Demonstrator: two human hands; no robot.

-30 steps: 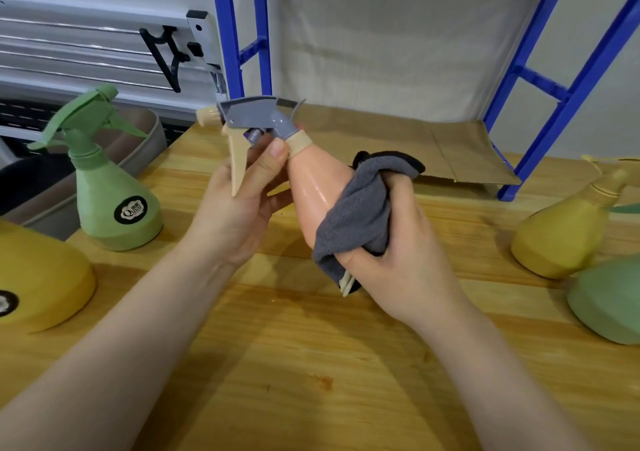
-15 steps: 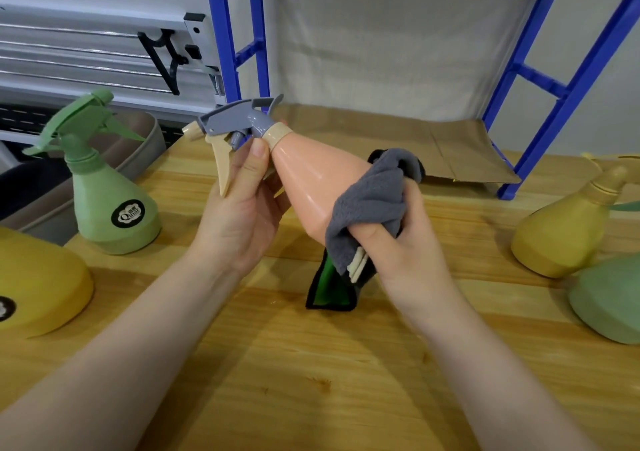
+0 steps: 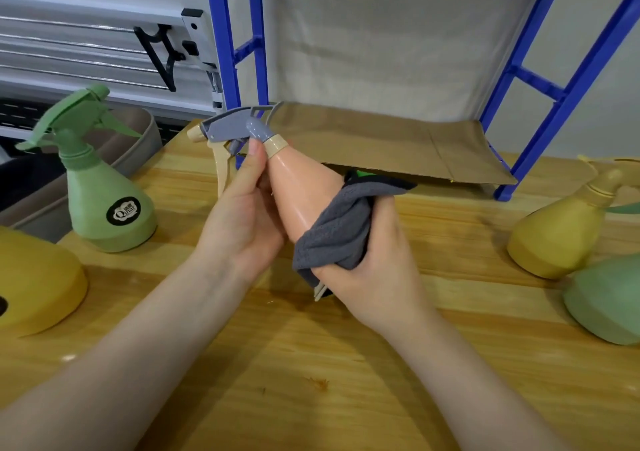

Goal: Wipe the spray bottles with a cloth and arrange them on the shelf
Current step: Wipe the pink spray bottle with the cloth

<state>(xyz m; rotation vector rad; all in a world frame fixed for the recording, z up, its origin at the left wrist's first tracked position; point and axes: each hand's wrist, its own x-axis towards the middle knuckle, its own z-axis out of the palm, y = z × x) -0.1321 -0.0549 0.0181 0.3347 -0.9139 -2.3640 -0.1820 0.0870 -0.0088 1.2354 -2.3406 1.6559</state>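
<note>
While left hand (image 3: 242,215) grips pink spray bottle (image 3: 304,191) neck — tilted, nozzle up-left — right hand (image 3: 367,260) clutching grey cloth (image 3: 336,236) against lower body.

Wooden worktop (image 3: 311,398) with pale grain, small orange mark (image 3: 320,384) near its front, grey plastic tub (image 3: 138,146) at left edge, black wall bracket (image 3: 162,52) on white slatted panel (image 3: 69,45), beige cloth backdrop (image 3: 381,42) behind.

Left hand (image 3: 242,222) fingers curled; right hand (image 3: 374,260) fisted.
</note>
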